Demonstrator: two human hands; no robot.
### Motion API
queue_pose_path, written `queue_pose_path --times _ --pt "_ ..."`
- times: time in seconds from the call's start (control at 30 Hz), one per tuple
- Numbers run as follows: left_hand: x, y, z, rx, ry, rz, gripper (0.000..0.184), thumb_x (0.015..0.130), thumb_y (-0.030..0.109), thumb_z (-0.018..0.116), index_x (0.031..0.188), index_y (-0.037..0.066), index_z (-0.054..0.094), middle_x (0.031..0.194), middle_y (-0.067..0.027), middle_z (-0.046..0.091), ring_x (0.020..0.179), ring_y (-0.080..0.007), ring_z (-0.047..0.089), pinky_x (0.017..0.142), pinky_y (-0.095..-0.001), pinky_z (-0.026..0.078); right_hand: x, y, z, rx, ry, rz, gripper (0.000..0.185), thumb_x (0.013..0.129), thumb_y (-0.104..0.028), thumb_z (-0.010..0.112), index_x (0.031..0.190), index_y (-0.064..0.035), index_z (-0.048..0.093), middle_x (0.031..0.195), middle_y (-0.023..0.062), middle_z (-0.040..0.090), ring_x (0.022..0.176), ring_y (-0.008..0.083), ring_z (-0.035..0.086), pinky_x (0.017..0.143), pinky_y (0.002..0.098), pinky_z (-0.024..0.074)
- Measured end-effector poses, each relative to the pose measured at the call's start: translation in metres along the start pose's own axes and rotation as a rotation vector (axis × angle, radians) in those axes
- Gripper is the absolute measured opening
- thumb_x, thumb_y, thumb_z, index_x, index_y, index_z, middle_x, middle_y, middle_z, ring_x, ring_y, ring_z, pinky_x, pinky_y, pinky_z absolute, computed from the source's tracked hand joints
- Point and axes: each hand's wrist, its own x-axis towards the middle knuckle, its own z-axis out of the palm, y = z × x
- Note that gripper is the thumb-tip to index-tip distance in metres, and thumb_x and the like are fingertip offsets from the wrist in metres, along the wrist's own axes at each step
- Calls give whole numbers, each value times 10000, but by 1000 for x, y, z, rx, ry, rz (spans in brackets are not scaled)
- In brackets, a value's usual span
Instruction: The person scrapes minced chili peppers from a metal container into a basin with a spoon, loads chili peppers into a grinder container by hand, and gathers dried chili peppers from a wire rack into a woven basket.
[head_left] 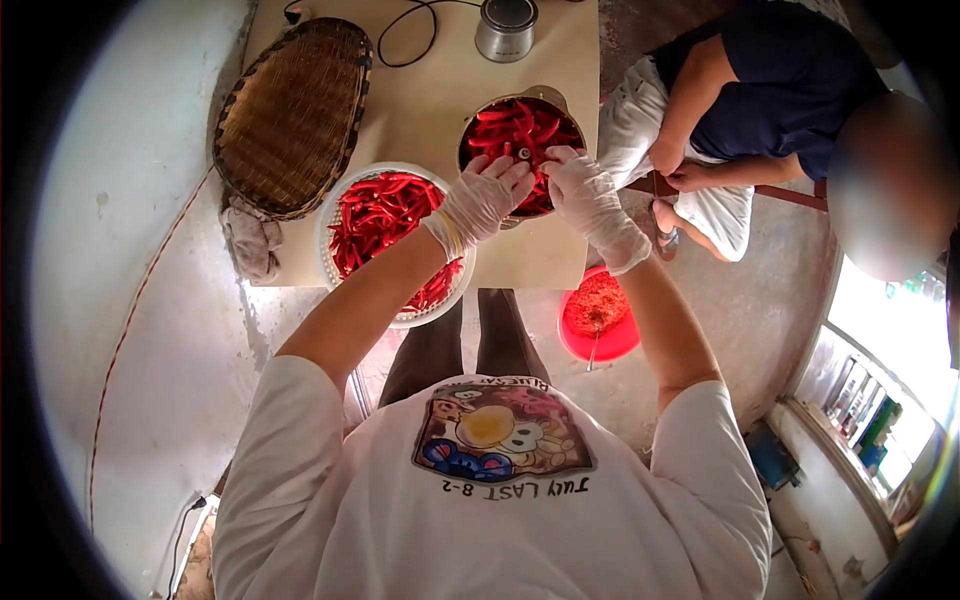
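Both my hands wear thin clear gloves and are over a round metal pot (pixel 561 102) of red chili peppers (pixel 515 122). At the pot's left front rim is my left hand (pixel 484 203), its fingers bent a little and apart, with nothing seen in them. My right hand (pixel 582 190) is at the right rim, its fingers bent inward over the peppers; whether it grips one is too small to tell. Between the hands a small metal knob (pixel 523 154) shows in the pot's centre. A white basket (pixel 330 230) of red peppers stands below my left forearm.
A woven basket (pixel 290 115) lies at the table's (pixel 420 110) left, beside a grey cloth (pixel 250 240). A metal canister (pixel 506 30) and black cable are at the back. A seated person (pixel 790 90) is at the right. A red basin (pixel 600 315) of chopped red food stands on the floor.
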Motion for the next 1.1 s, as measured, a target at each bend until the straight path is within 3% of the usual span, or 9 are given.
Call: queue_pose_path --times 0.27,0.4,0.6,0.67,0.73,0.77,0.8,0.9,1.1 --pt "-9 7 8 -93 -9 -9 360 783 136 552 1142 121 565 1249 -77 539 1170 -261 510 1017 -433 374 11 14 -12 5 -193 -47 145 780 -152 554 808 -100 686 1016 79 629 926 290 600 783 397 513" --pt "-22 -1 -14 -450 345 -94 401 742 -73 539 1105 88 600 1126 -111 607 1100 -306 556 970 -432 428 16 -9 -23 67 3 1 232 794 -125 544 991 -104 667 1073 89 631 947 302 601 798 397 510" --pt "-107 -28 -54 -868 529 -785 256 836 -71 516 1036 20 647 1059 -115 656 1014 -230 613 904 -309 461 25 6 18 -45 41 -64 442 836 -67 472 1275 -15 496 1268 175 525 1158 357 491 974 432 422" --pt "-163 -56 -17 -1155 827 -971 212 855 -43 547 1011 42 663 1023 -63 663 947 -154 606 841 -277 470 24 8 12 -25 36 -81 434 837 -65 480 1268 -12 500 1264 181 530 1145 353 504 961 434 431" --pt "-224 -97 10 -690 719 -1346 131 878 110 594 990 85 657 915 -17 642 808 -117 578 740 -268 468 22 5 4 93 79 -66 427 822 -41 499 1247 -16 518 1243 188 539 1130 366 509 952 436 438" --pt "-259 -118 30 -893 902 -1316 134 880 118 586 992 85 653 945 -24 640 839 -138 581 728 -275 473 18 4 -1 145 97 -53 423 814 -28 509 1237 -19 527 1233 191 543 1122 372 511 948 437 442" --pt "-264 -133 20 -1156 1033 -1696 199 892 96 554 1079 67 616 1074 -69 623 923 -187 587 749 -299 491 15 -4 -9 164 125 -31 412 797 -7 535 1208 -29 551 1198 193 559 1086 375 530 926 446 452" --pt "-295 -166 22 -1342 818 -1899 322 959 158 447 1266 66 480 1329 -146 496 1148 -308 535 888 -417 486 2 -25 -16 54 169 -82 360 798 -32 541 1154 -53 585 1116 162 590 973 331 575 849 437 481" --pt "-288 -173 14 -1667 886 -1762 558 933 278 517 1398 25 341 1430 -166 372 1254 -337 433 1012 -453 398 -24 -33 29 4 57 25 261 802 -115 568 1052 -78 635 1032 101 617 911 323 584 793 423 495"
